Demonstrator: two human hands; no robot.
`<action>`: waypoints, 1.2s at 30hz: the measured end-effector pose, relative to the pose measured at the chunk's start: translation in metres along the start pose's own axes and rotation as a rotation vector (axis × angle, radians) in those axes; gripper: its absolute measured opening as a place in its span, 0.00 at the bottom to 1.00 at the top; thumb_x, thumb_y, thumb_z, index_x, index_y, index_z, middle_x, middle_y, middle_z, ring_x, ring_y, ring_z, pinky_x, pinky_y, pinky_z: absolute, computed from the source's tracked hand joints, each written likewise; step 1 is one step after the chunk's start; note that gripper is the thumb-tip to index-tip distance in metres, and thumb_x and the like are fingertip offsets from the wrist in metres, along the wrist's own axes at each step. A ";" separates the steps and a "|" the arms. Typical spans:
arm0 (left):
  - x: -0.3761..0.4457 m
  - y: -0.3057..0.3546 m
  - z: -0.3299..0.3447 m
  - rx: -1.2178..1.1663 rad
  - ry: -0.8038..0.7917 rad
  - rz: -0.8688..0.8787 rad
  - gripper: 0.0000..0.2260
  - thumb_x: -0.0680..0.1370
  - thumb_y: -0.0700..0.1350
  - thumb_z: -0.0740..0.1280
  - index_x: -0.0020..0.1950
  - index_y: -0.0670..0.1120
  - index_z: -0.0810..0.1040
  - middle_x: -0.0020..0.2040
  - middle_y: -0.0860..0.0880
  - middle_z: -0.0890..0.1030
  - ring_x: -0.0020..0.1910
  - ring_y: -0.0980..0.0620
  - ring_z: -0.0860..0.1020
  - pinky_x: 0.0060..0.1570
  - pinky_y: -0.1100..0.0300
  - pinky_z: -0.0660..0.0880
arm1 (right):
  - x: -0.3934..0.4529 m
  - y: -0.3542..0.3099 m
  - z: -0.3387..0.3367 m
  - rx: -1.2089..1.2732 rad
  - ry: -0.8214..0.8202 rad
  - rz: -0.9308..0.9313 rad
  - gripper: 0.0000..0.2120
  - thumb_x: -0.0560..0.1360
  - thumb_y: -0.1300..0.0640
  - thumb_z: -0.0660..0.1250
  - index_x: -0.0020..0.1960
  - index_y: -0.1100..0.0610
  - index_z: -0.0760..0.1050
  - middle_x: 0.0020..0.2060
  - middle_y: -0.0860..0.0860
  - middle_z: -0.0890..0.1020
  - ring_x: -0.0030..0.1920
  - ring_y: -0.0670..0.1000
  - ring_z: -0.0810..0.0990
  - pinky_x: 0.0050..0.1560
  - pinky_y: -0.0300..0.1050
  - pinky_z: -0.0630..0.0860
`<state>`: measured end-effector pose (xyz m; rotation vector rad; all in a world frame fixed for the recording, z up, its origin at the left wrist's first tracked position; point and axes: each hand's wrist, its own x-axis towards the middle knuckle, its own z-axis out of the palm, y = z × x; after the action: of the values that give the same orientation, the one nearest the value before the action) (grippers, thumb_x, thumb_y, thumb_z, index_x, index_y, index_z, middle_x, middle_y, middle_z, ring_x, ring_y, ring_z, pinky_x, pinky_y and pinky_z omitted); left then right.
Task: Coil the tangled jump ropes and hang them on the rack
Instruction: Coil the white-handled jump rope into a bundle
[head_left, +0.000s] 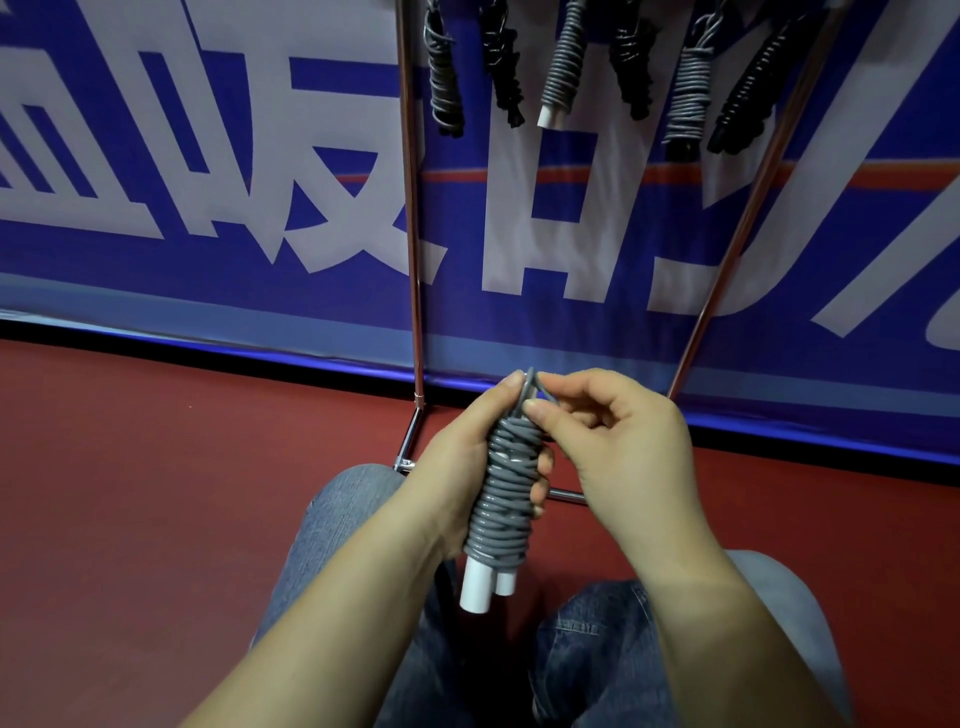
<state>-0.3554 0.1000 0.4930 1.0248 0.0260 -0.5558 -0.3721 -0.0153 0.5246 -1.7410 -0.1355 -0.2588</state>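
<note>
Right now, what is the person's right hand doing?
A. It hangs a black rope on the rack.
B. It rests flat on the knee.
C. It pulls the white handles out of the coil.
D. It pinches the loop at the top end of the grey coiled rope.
D: the right hand pinches the grey loop at the top of the grey coiled rope, while the left hand grips the coil around its middle.
</note>
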 end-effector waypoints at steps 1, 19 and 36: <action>0.000 0.000 0.000 0.008 0.008 0.004 0.21 0.68 0.61 0.64 0.36 0.43 0.75 0.27 0.47 0.73 0.21 0.51 0.71 0.23 0.64 0.69 | 0.000 0.001 0.000 -0.039 -0.011 -0.027 0.07 0.71 0.67 0.70 0.46 0.58 0.80 0.36 0.58 0.78 0.24 0.39 0.73 0.24 0.27 0.69; -0.004 -0.005 0.003 0.454 0.304 0.336 0.11 0.73 0.46 0.72 0.36 0.45 0.73 0.25 0.48 0.73 0.24 0.49 0.68 0.29 0.57 0.66 | 0.002 0.012 0.001 0.228 0.127 0.191 0.08 0.72 0.68 0.66 0.44 0.56 0.77 0.32 0.51 0.82 0.38 0.48 0.83 0.45 0.44 0.80; -0.006 -0.005 0.000 0.909 0.634 0.469 0.18 0.63 0.64 0.63 0.41 0.52 0.77 0.32 0.56 0.79 0.33 0.57 0.76 0.38 0.54 0.76 | -0.008 0.019 0.022 0.528 0.118 0.210 0.04 0.68 0.65 0.72 0.41 0.63 0.78 0.34 0.53 0.85 0.36 0.46 0.83 0.37 0.33 0.76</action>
<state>-0.3626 0.1008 0.4906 1.9928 0.0959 0.2542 -0.3733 0.0033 0.5007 -1.2001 0.0632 -0.1523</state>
